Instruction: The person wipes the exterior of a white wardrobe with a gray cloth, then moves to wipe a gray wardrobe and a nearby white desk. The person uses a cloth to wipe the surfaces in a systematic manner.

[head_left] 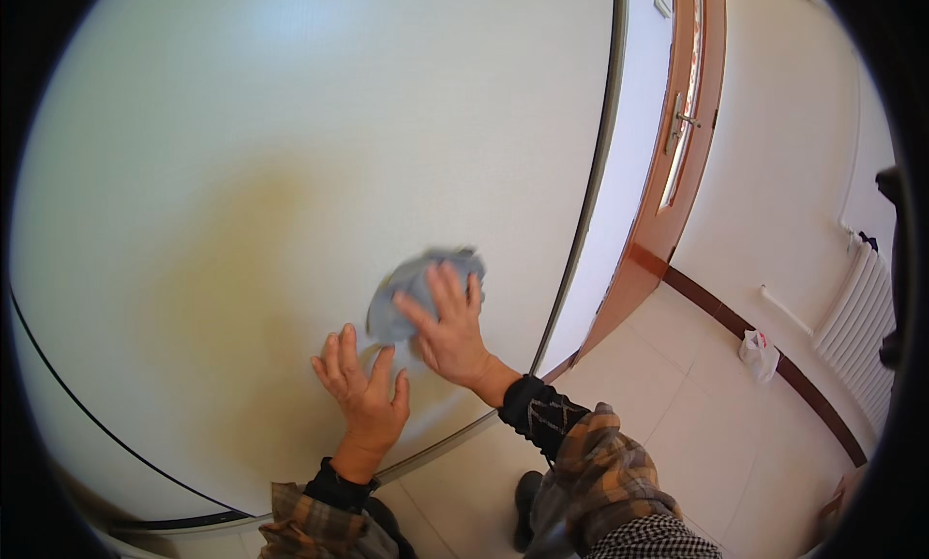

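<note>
Under my right hand (453, 332) a grey-blue cloth (392, 317) is pressed against a large pale sliding door panel (464, 123). The fingers of that hand lie spread over the cloth, slightly blurred, and hold it to the surface. My left hand (368, 399) is to the lower left of the cloth, its fingers apart and nothing in it. It faces the panel close up; whether the fingertips touch it I cannot tell. Bunched cloth edges show above my right fingers.
A dark vertical strip (592, 172) edges the panel on the right. Beyond it stand a brown door (644, 259) with a metal handle (680, 121), a white radiator (859, 317) and a white plastic bag (759, 356) on the tiled floor (697, 423). My dark shoes are below.
</note>
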Tool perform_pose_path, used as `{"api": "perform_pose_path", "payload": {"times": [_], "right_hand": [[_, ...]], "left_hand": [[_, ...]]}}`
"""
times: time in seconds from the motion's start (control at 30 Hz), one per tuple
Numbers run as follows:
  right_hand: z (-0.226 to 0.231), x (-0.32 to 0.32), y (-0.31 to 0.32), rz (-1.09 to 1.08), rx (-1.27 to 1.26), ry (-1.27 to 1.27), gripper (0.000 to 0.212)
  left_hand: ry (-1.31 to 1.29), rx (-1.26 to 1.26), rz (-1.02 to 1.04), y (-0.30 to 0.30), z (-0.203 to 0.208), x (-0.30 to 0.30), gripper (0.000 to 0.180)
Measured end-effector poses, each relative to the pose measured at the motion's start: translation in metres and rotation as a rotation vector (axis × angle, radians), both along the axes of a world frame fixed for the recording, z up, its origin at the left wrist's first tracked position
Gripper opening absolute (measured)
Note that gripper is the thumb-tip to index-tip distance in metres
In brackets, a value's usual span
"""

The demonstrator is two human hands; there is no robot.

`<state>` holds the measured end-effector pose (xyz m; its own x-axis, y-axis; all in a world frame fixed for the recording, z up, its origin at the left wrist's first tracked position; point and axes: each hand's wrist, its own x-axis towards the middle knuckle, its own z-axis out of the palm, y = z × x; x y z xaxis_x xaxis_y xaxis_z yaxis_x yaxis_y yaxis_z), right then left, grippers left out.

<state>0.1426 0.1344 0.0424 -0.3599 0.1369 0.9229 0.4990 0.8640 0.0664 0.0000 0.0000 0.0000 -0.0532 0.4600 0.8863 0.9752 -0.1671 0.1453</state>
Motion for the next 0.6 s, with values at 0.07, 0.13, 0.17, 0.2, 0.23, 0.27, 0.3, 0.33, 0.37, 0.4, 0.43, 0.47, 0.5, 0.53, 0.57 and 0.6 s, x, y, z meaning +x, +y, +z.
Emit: {"api": "perform_pose_path", "payload": {"times": [0.07,0.13,0.17,0.2,0.23,0.27,0.3,0.33,0.37,0.4,0.43,0.47,0.5,0.53,0.57,0.6], "right_hand": [[0.002,0.008,-0.002,0.057,0.122,-0.186,0.073],[0.015,0.024,0.018,-0.013,0.081,-0.065,0.072],[0.030,0.035,0.040,-0.087,0.057,-0.060,0.072],[0.045,0.043,0.064,-0.091,0.086,0.190,0.069],[0.061,0.053,0.089,-0.185,0.037,0.343,0.067],[0.084,0.068,0.115,-0.153,-0.013,0.536,0.062],[0.098,0.082,0.131,-0.185,-0.160,0.710,0.058],[0.104,0.099,0.137,-0.155,-0.266,0.791,0.056],[0.108,0.108,0.141,-0.136,-0.429,0.883,0.054],[0.107,0.106,0.141,-0.118,-0.446,0.890,0.053],[0.104,0.102,0.135,-0.103,-0.464,0.894,0.053],[0.102,0.097,0.126,-0.107,-0.540,0.918,0.053],[0.104,0.086,0.117,-0.153,-0.573,0.909,0.054],[0.102,0.067,0.104,-0.179,-0.512,0.890,0.054],[0.109,0.048,0.090,-0.245,-0.327,0.724,0.056],[0.115,0.031,0.073,-0.181,-0.098,0.570,0.061]], "left_hand": [[-0.040,-0.030,-0.017,-0.003,0.003,-0.002,0.043],[0.002,-0.042,-0.009,-0.009,0.005,0.001,0.043],[-0.011,-0.049,-0.012,-0.005,0.004,0.005,0.044],[0.018,-0.027,-0.007,-0.003,0.004,0.004,0.043],[0.027,-0.022,-0.005,-0.002,0.003,0.005,0.043],[0.028,-0.005,0.000,0.001,0.001,0.007,0.043],[0.025,-0.011,0.002,0.002,0.000,0.009,0.042],[0.027,-0.015,0.004,0.001,0.000,0.008,0.042],[0.022,-0.024,0.004,0.001,0.001,0.007,0.042],[0.035,-0.021,0.005,0.002,0.002,0.005,0.042],[0.034,-0.028,0.000,0.001,0.003,0.006,0.041],[0.033,-0.032,-0.005,0.000,0.002,0.007,0.041],[0.021,-0.039,-0.012,0.000,0.001,0.009,0.040],[0.018,-0.050,-0.019,0.000,0.003,0.010,0.039],[0.011,-0.059,-0.029,0.001,0.004,0.012,0.038],[0.017,-0.061,-0.031,0.003,0.004,0.014,0.039]]}}
